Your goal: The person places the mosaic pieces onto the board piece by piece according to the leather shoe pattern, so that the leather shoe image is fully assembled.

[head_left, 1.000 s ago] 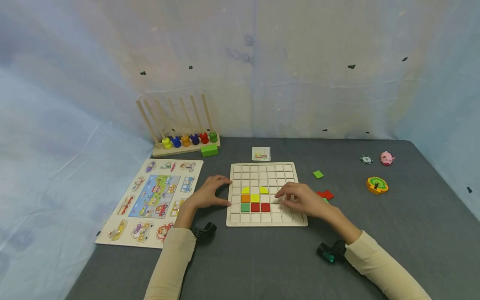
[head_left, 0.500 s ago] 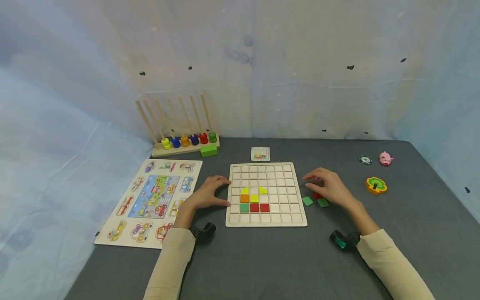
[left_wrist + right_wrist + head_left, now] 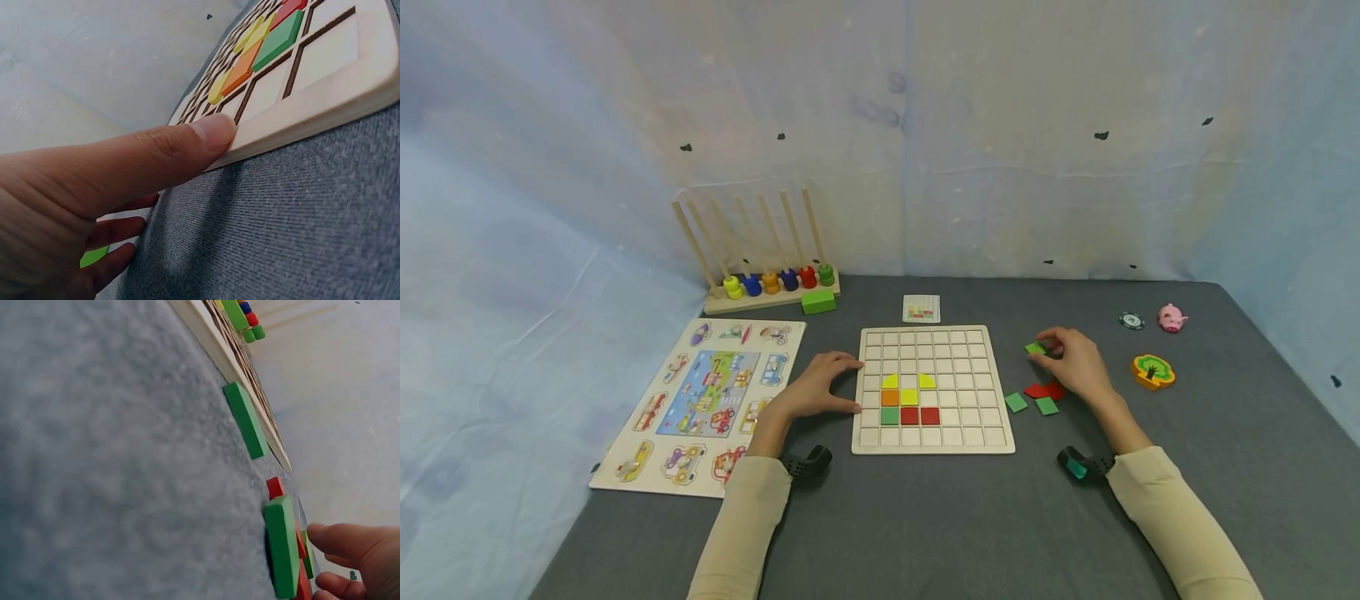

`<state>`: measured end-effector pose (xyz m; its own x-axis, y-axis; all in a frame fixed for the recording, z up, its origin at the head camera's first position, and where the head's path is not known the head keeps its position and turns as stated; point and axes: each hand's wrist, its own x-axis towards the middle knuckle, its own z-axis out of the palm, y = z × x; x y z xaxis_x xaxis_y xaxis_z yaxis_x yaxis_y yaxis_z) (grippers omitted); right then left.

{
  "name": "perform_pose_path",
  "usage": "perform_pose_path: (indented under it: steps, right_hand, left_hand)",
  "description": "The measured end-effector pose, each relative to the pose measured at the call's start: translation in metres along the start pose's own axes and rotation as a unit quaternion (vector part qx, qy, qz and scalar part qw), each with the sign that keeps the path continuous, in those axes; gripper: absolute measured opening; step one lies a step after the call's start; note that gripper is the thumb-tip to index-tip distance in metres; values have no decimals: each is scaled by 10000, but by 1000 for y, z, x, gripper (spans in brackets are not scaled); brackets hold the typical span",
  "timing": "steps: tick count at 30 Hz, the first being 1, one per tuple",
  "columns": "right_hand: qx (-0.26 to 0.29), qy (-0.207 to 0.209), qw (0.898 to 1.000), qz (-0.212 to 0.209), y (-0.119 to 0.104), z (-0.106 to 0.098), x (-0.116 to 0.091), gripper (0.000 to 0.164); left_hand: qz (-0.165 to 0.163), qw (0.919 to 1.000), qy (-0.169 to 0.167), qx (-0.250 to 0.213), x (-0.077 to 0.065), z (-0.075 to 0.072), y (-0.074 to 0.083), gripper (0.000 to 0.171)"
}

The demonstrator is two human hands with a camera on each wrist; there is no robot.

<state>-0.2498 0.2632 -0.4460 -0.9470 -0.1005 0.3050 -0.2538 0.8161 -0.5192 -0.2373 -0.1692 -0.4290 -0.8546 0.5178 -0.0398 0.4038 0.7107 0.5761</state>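
Observation:
The pale wooden grid board (image 3: 972, 446) lies in front of me, with yellow, orange, green and red tiles in its squares. My left hand (image 3: 816, 386) rests at its left edge, fingers spread and the thumb (image 3: 215, 130) touching the rim. Right of the board, my right hand (image 3: 1075, 362) pinches a light green square tile (image 3: 1034, 348) between thumb and fingers; the tile is partly covered in the head view. Nearer to me lie two darker green tiles, one of them by the board (image 3: 1016, 402), and red tiles (image 3: 1037, 390).
A small pattern card (image 3: 921, 308) lies behind the board. At left are a picture puzzle board (image 3: 670, 400), a peg counting stand (image 3: 767, 296) and a green block (image 3: 818, 302). At far right sit a pink pig (image 3: 1172, 317), a chip (image 3: 1131, 320) and a tree toy (image 3: 1153, 372).
My right hand has left the board's right side, passed over the loose tiles and moved to the light green tile farther back. My left hand has stayed at the board's edge.

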Motion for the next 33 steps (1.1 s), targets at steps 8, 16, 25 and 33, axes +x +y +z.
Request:
perform_pose_path:
  steps: [8, 16, 25, 33]
  right_hand:
    - [-179, -239, 9989, 352, 2, 3, 3, 38]
    - [-217, -333, 9986, 339, -9, 1, 4, 32]
    - [532, -693, 9949, -504, -39, 2, 1, 27]
    - [1022, -1051, 9800, -1349, -66, 10, -7, 28]
  left_hand:
    - [-28, 10000, -16, 17, 1, 1, -2, 71]
    - [-36, 10000, -5, 45, 1, 1, -2, 71]
    - [-21, 10000, -8, 12, 1, 1, -3, 71]
    - [-48, 10000, -26, 21, 2, 2, -4, 71]
